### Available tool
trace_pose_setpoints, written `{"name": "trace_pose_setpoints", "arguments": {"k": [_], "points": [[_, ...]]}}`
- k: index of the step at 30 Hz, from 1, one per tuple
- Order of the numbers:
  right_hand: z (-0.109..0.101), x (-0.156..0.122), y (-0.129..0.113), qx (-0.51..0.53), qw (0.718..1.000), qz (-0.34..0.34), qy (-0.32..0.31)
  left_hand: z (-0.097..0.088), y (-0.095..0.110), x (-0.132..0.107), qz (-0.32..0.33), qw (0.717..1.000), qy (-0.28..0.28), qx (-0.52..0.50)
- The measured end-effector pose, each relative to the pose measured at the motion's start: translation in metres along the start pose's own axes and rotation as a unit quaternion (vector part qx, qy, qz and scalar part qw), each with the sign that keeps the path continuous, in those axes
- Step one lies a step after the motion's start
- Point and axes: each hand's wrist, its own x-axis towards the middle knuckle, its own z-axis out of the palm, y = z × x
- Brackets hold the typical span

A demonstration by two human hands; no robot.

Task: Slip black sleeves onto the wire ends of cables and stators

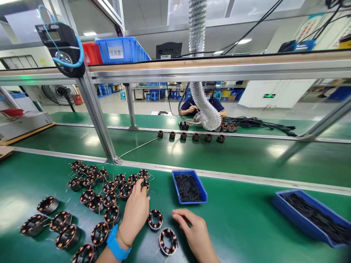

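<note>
My left hand [135, 208], with a blue band at the wrist, reaches over the green bench. Its fingers close on a motor stator [147, 187], a black ring with copper windings, partly covered by them. Many similar stators [95, 202] with thin wire ends stand to its left. Two more, an upper stator [155, 220] and a lower stator [168, 241], sit between my hands. My right hand [195, 233] hovers beside them, thumb and fingertips drawn together. Whatever may be between those tips is too small to make out.
A blue tray [204, 199] of short black tubes stands behind my right hand. Another blue tray [296, 217] of black pieces lies at the right. Past the metal rail, several stators [195, 136] line a green strip. A person [189, 108] sits opposite, near a silver duct [208, 113].
</note>
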Motion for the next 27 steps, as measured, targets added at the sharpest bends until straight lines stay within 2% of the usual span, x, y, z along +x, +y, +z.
{"name": "trace_pose_setpoints", "arguments": {"k": [4,9,12,14,17,22,27], "points": [[0.003,0.007,-0.008,0.036,0.999,0.030,0.011,-0.003,0.015,-0.003,0.027,0.997,-0.030,-0.066],[0.007,0.019,-0.008,0.012,0.998,0.056,0.031,-0.010,0.026,-0.007,0.053,0.984,-0.088,-0.147],[0.005,0.026,-0.008,-0.021,0.998,0.040,0.036,-0.013,0.030,-0.008,0.034,0.979,-0.125,-0.156],[0.002,0.032,-0.010,-0.049,0.998,0.025,0.030,-0.014,0.035,-0.009,0.007,0.983,-0.127,-0.130],[-0.003,0.044,-0.014,-0.087,0.996,0.005,0.003,-0.015,0.042,-0.009,0.004,0.985,-0.140,-0.102],[-0.008,0.065,-0.025,-0.124,0.988,-0.032,-0.089,-0.019,0.046,-0.008,0.036,0.971,-0.211,-0.110],[-0.012,0.074,-0.034,-0.166,0.972,-0.055,-0.157,-0.022,0.048,-0.010,0.030,0.969,-0.227,-0.093]]}}
